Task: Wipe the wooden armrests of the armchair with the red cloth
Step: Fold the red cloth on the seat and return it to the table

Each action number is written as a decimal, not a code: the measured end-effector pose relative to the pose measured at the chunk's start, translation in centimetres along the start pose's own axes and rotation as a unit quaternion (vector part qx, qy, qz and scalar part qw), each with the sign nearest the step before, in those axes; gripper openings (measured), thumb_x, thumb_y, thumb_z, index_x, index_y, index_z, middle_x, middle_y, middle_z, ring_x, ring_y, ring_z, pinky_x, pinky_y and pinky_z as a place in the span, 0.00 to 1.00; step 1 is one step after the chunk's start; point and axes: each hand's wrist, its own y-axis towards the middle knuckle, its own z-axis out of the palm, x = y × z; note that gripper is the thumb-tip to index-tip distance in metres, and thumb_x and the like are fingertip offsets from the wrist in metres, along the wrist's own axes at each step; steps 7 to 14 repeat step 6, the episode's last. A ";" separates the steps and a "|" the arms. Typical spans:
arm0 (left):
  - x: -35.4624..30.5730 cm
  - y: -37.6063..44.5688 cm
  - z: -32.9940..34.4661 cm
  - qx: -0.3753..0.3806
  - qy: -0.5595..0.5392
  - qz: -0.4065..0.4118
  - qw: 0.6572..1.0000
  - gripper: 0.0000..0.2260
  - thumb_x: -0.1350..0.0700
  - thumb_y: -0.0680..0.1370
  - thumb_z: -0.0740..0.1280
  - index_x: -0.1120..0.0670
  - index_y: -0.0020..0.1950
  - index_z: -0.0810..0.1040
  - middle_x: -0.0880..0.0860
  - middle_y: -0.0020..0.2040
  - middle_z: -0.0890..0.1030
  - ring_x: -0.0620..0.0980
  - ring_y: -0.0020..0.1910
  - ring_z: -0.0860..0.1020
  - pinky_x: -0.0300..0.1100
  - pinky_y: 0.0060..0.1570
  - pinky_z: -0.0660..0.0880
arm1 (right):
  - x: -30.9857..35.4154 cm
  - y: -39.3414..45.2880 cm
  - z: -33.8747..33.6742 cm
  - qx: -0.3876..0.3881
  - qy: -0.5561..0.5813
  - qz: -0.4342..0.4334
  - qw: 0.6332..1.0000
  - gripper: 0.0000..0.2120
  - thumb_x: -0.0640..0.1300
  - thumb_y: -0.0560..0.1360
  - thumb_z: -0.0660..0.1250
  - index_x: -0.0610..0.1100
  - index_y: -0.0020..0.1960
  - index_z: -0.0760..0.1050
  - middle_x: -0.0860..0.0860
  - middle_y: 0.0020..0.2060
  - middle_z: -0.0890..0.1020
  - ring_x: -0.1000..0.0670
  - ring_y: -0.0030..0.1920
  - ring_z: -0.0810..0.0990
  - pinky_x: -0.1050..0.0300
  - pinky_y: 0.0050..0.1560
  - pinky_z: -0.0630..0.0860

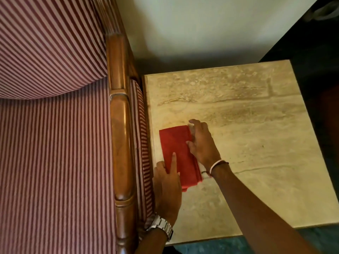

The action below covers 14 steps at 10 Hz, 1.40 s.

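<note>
A folded red cloth (178, 149) lies flat on the stone-topped side table (256, 143), near its left edge. My left hand (167, 187) rests on the cloth's near left corner, index finger stretched out over the fabric. My right hand (201, 142) presses on the cloth's right edge, fingers spread and bent. The wooden armrest (121, 136) of the armchair runs from far to near just left of the table, glossy brown. Neither hand touches it.
The armchair's red-and-white striped seat (55, 162) and backrest (47, 44) fill the left side. A pale wall (201, 24) stands behind the table. Dark floor (315, 70) shows to the right and below the table.
</note>
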 end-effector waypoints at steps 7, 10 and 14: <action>-2.2 1.3 -3.1 0.158 0.255 0.095 0.949 0.44 0.47 0.80 0.64 0.60 0.82 0.37 0.60 0.83 0.37 0.58 0.83 0.40 0.52 0.83 0.48 | 0.2 -7.3 2.7 0.166 -0.258 0.008 0.952 0.39 0.53 0.82 0.63 0.49 0.85 0.44 0.40 0.84 0.45 0.39 0.84 0.51 0.43 0.82 0.59; -2.2 1.3 -3.1 0.158 0.255 0.095 0.949 0.44 0.47 0.80 0.64 0.60 0.82 0.37 0.60 0.83 0.37 0.58 0.83 0.40 0.52 0.83 0.48 | 0.2 -7.3 2.7 0.166 -0.258 0.008 0.952 0.39 0.53 0.82 0.63 0.49 0.85 0.44 0.40 0.84 0.45 0.39 0.84 0.51 0.43 0.82 0.59; -2.2 1.3 -3.1 0.158 0.255 0.095 0.949 0.44 0.47 0.80 0.64 0.60 0.82 0.37 0.60 0.83 0.37 0.58 0.83 0.40 0.52 0.83 0.48 | 0.2 -7.3 2.7 0.166 -0.258 0.008 0.952 0.39 0.53 0.82 0.63 0.49 0.85 0.44 0.40 0.84 0.45 0.39 0.84 0.51 0.43 0.82 0.59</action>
